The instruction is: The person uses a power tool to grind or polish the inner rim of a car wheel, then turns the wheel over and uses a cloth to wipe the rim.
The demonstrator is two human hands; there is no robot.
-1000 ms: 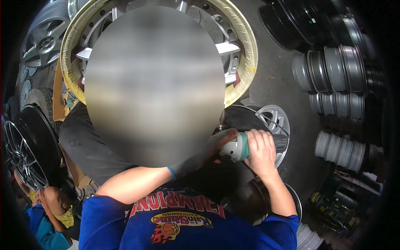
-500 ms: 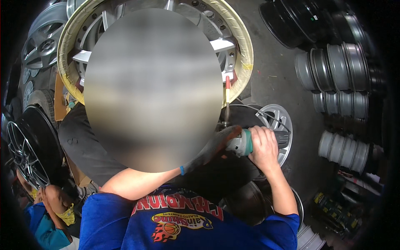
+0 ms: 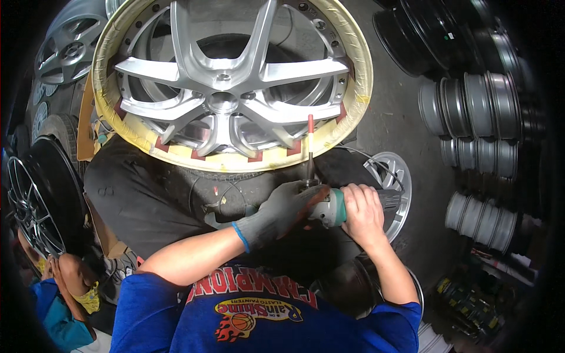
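Note:
My left hand [image 3: 275,213], in a grey knitted glove with a blue cuff, is closed around the head of a grey and teal angle grinder [image 3: 331,207]. My bare right hand [image 3: 362,213] wraps the grinder's body from the other side. From its head a long thin rod [image 3: 311,147] with a red tip points away from me, the tip overlapping the near right edge of a large silver alloy wheel [image 3: 303,70]. I cannot tell whether they touch. Yellow masking tape [image 3: 235,166] covers the wheel's rim, with dark red patches at the spoke ends.
Stacked grey and black wheel rims [image 3: 478,107] line the right side. A silver wheel [image 3: 398,167] lies beside the grinder, a cable [image 3: 385,169] crossing it. At left stand a black-spoked wheel [image 3: 35,206] and a cardboard box [image 3: 86,126]. Another person [image 3: 66,306] sits lower left.
The blurred oval that covered the middle is gone, so the wheel's spokes and my gloved hand show. The wheel appears lower and farther right; the grinder and rod have shifted slightly left.

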